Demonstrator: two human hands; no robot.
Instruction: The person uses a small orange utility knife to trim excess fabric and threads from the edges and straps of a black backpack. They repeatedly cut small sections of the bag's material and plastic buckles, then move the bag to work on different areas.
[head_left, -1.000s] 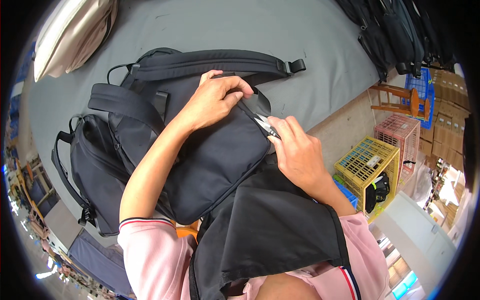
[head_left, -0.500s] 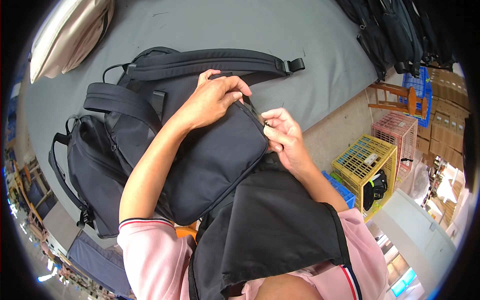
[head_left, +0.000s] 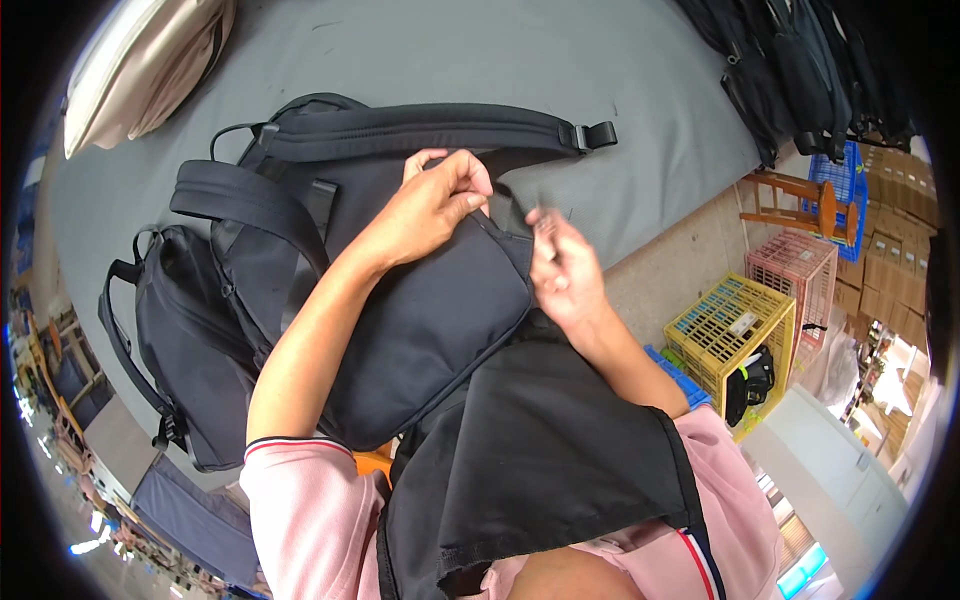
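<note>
A black backpack lies across the grey-covered table, its near end toward my lap. My left hand is closed in a pinch on the fabric at the bag's right edge, by a seam or zipper line. Just right of that edge, my right hand is curled and partly smeared by motion. A small dark item shows at its fingertips, too blurred to name. The padded shoulder strap with its buckle stretches out beyond my hands. A second black backpack lies against the first on the left.
A beige bag sits at the far left of the table. Several black bags are heaped at the far right corner. Beyond the right edge stand a wooden stool, a yellow crate, a pink crate and cartons.
My right hand has moved slightly up and away from the bag's edge, its fingertips now blurred. My left hand keeps its pinch in nearly the same place.
</note>
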